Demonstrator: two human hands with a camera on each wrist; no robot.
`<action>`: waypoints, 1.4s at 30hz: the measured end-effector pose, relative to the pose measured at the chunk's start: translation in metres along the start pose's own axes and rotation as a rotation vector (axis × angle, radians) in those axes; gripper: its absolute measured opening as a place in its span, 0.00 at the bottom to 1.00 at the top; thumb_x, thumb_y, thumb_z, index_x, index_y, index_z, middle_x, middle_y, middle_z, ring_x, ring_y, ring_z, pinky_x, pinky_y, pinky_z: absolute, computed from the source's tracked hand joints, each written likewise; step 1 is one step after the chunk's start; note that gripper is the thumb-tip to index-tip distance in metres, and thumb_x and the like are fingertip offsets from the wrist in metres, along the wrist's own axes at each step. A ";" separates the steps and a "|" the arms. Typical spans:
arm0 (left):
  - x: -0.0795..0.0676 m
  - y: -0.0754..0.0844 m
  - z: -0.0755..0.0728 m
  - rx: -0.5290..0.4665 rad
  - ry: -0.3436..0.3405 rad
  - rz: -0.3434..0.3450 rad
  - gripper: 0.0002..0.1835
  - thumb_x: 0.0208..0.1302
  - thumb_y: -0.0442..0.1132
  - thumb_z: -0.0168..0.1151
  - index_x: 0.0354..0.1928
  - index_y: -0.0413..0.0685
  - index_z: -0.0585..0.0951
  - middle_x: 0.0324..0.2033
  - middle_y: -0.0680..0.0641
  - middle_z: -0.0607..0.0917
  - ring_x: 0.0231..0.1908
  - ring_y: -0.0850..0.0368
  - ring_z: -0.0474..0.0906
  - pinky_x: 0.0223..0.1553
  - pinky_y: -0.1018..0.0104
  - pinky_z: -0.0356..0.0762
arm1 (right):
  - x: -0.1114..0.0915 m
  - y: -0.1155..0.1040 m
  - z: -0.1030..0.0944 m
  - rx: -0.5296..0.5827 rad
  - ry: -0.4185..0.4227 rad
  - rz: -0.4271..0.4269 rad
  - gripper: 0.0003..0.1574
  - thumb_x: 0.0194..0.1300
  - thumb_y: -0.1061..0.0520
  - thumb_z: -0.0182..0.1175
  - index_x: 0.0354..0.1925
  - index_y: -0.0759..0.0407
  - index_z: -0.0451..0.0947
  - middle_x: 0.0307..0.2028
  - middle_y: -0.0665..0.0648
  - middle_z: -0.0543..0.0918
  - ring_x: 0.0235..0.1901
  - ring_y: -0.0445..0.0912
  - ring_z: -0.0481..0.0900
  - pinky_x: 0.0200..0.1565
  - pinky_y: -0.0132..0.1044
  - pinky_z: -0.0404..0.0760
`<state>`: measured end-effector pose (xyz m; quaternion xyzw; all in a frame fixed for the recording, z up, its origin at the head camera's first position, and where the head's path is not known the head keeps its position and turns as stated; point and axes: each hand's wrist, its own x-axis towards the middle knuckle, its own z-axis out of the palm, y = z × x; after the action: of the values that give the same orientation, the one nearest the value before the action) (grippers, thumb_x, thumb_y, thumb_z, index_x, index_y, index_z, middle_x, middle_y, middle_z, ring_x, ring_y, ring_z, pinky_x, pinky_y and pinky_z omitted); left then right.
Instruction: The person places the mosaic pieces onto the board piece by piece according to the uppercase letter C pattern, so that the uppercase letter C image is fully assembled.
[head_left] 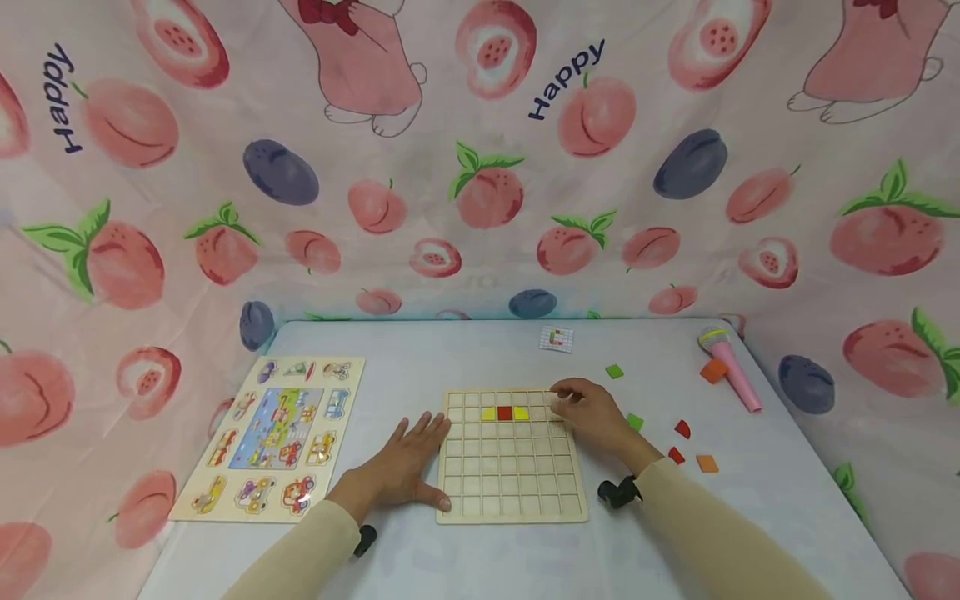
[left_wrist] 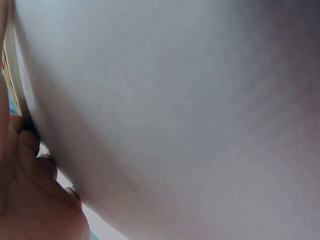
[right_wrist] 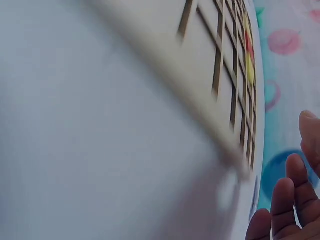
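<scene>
A wooden grid board (head_left: 510, 506) lies flat in front of me. In one of its upper rows, a red square tile (head_left: 505, 413) sits between two yellow pieces (head_left: 489, 414). My left hand (head_left: 401, 467) rests at the board's left edge, fingers spread, thumb by the lower left corner. Above the upper right corner is my right hand (head_left: 592, 417), its fingers slightly bent. In the right wrist view, thumb and fingers (right_wrist: 284, 200) are apart and nothing shows between them. The left wrist view shows mostly white tabletop, with the left fingers (left_wrist: 30, 142) at the board's side.
Right of the board lie green tiles (head_left: 614, 371), red quarter-round pieces (head_left: 682, 429) and orange squares (head_left: 707, 463). One orange square overlaps a pink toy microphone (head_left: 738, 375). A small pattern card (head_left: 557, 339) lies at the back. On the left is a vehicle picture puzzle (head_left: 240, 492).
</scene>
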<state>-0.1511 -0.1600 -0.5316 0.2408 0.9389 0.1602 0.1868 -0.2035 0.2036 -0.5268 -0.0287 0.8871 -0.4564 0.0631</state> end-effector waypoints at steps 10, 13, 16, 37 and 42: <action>-0.001 0.001 -0.001 0.006 0.002 -0.003 0.73 0.45 0.74 0.77 0.85 0.46 0.51 0.85 0.45 0.50 0.85 0.46 0.40 0.85 0.42 0.35 | -0.024 0.034 -0.064 -0.145 0.025 0.060 0.25 0.71 0.52 0.68 0.63 0.56 0.80 0.56 0.60 0.82 0.57 0.56 0.75 0.54 0.47 0.79; -0.001 0.001 -0.001 0.012 0.002 -0.003 0.73 0.45 0.74 0.76 0.85 0.47 0.51 0.85 0.46 0.51 0.85 0.46 0.40 0.85 0.42 0.35 | -0.031 0.046 -0.080 -0.188 0.012 0.051 0.27 0.70 0.52 0.69 0.64 0.58 0.79 0.57 0.62 0.82 0.58 0.58 0.74 0.53 0.47 0.80; -0.001 0.001 -0.002 0.016 -0.003 -0.011 0.73 0.44 0.75 0.76 0.85 0.47 0.51 0.85 0.46 0.51 0.85 0.46 0.40 0.85 0.42 0.34 | -0.036 0.058 -0.092 -0.222 -0.016 0.044 0.29 0.69 0.51 0.71 0.65 0.58 0.79 0.58 0.62 0.82 0.58 0.59 0.75 0.55 0.52 0.80; 0.000 0.000 0.001 0.008 -0.011 -0.003 0.73 0.45 0.75 0.76 0.86 0.48 0.50 0.85 0.46 0.50 0.85 0.47 0.39 0.85 0.43 0.34 | -0.029 0.075 -0.095 -0.278 -0.054 0.064 0.26 0.70 0.56 0.69 0.64 0.57 0.82 0.60 0.65 0.83 0.58 0.60 0.76 0.60 0.63 0.79; 0.000 0.000 0.000 0.013 -0.008 -0.011 0.73 0.45 0.75 0.76 0.86 0.48 0.50 0.85 0.46 0.50 0.85 0.47 0.39 0.85 0.43 0.34 | -0.026 0.079 -0.096 -0.243 -0.056 0.077 0.21 0.71 0.55 0.69 0.60 0.55 0.85 0.60 0.64 0.82 0.58 0.58 0.75 0.61 0.62 0.78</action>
<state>-0.1509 -0.1602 -0.5321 0.2375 0.9405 0.1520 0.1899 -0.1900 0.3297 -0.5342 -0.0150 0.9342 -0.3417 0.1014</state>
